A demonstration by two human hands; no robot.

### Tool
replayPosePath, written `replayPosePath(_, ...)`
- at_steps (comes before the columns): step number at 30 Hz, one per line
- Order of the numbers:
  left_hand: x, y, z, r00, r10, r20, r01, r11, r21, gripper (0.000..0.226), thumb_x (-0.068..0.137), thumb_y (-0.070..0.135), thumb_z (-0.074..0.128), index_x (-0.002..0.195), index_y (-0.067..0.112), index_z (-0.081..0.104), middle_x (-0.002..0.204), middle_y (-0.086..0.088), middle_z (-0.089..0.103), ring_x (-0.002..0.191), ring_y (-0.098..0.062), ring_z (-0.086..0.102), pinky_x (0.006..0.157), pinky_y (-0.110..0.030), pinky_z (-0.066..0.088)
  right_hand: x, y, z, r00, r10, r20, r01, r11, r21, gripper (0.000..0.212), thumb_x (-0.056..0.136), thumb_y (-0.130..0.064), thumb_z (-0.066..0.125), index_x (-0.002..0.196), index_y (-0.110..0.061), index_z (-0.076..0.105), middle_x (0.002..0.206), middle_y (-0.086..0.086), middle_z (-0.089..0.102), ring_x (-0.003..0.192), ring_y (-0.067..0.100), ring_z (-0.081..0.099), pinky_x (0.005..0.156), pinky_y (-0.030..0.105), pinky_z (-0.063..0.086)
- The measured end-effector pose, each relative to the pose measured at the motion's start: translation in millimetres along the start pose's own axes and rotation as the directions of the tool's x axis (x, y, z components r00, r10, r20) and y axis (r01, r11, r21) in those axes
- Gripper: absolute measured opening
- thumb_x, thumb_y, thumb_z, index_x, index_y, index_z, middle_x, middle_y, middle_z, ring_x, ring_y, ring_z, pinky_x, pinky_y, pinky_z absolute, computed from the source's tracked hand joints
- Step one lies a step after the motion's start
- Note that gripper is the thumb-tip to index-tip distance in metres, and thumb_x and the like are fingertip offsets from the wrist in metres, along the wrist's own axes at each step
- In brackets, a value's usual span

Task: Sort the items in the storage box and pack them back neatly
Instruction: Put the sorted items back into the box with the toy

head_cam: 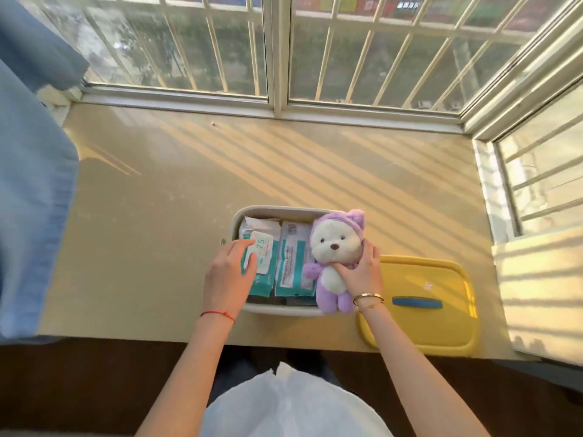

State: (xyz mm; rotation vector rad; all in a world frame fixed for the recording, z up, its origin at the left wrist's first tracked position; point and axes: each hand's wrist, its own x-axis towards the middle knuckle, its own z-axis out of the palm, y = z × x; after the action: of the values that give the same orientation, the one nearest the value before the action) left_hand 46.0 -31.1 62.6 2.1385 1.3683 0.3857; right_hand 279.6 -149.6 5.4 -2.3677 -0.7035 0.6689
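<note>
A white storage box (277, 210) stands on the beige sill in front of me. Inside lie two teal-and-white wipe packs side by side: the left pack (263, 247) and the right pack (295, 263). My left hand (228, 272) rests flat on the left pack with fingers spread. A purple and white plush bear (334, 257) lies face up over the box's right end, its feet past the near rim. My right hand (362, 272) grips the bear at its neck and side.
The box's yellow lid (441, 313) with a blue handle lies flat to the right, at the sill's near edge. Barred windows close off the far and right sides. A blue curtain (31, 184) hangs at the left.
</note>
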Motion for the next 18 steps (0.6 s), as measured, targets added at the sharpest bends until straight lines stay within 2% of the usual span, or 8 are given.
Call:
replayPosePath(3, -5.7, 9.2, 11.7, 0.999, -0.044, -0.018, 0.044, 0.999, -0.001, 0.027, 0.092, 0.023, 0.054, 0.119, 0.021, 0.059, 0.119, 0.001, 0.062, 0.101, -0.015, 0.06, 0.079, -0.031, 0.056, 9.9, 8.4, 8.9, 0.999, -0.034, 0.033, 0.035, 0.999, -0.04, 0.088, 0.064, -0.043, 0.077, 0.136, -0.022, 0.032, 0.117, 0.004, 0.046, 0.097, 0.027, 0.057, 0.078, 0.038, 0.052)
replayPosePath(6, -11.0, 12.7, 17.2, 0.997, -0.072, -0.032, 0.073, 0.997, 0.0, 0.027, 0.092, 0.023, 0.054, 0.118, 0.02, 0.06, 0.119, 0.0, 0.062, 0.102, -0.013, 0.06, 0.08, -0.022, 0.051, 15.2, 13.2, 19.2, 0.997, -0.072, 0.035, 0.075, 0.992, -0.102, 0.087, 0.066, -0.042, 0.074, 0.137, -0.018, 0.031, 0.121, 0.008, 0.047, 0.104, 0.031, 0.053, 0.08, 0.04, 0.052)
replayPosePath(8, -13.2, 11.0, 19.5, 0.996, -0.084, -0.02, 0.084, 0.996, 0.002, 0.027, 0.092, 0.023, 0.054, 0.119, 0.02, 0.059, 0.12, 0.0, 0.061, 0.103, -0.013, 0.059, 0.079, -0.021, 0.051, 16.7, 16.5, 24.8, 0.995, -0.095, 0.037, 0.1, 0.981, -0.166, 0.086, 0.071, -0.035, 0.073, 0.141, -0.01, 0.029, 0.124, 0.012, 0.047, 0.107, 0.031, 0.05, 0.081, 0.039, 0.05)
replayPosePath(13, -15.7, 0.0, 22.8, 0.996, -0.089, 0.032, 0.089, 0.996, 0.019, 0.029, 0.092, 0.023, 0.055, 0.12, 0.019, 0.058, 0.121, -0.002, 0.06, 0.108, -0.015, 0.058, 0.076, -0.031, 0.058, 25.0, 14.7, 34.1, 0.987, 0.02, 0.156, 0.037, 0.935, -0.353, 0.061, 0.082, -0.033, 0.066, 0.126, -0.001, 0.039, 0.114, 0.016, 0.048, 0.096, 0.034, 0.061, 0.071, 0.036, 0.049)
replayPosePath(18, -7.0, -10.6, 17.4, 0.996, -0.085, 0.033, 0.083, 0.995, 0.047, 0.029, 0.092, 0.02, 0.055, 0.12, 0.019, 0.059, 0.119, -0.002, 0.062, 0.106, -0.015, 0.058, 0.082, -0.022, 0.048, 35.1, 12.6, 43.9, 0.967, 0.114, 0.226, -0.003, 0.897, -0.442, 0.057, 0.084, -0.032, 0.064, 0.124, 0.003, 0.042, 0.121, 0.02, 0.049, 0.103, 0.036, 0.061, 0.082, 0.037, 0.048)
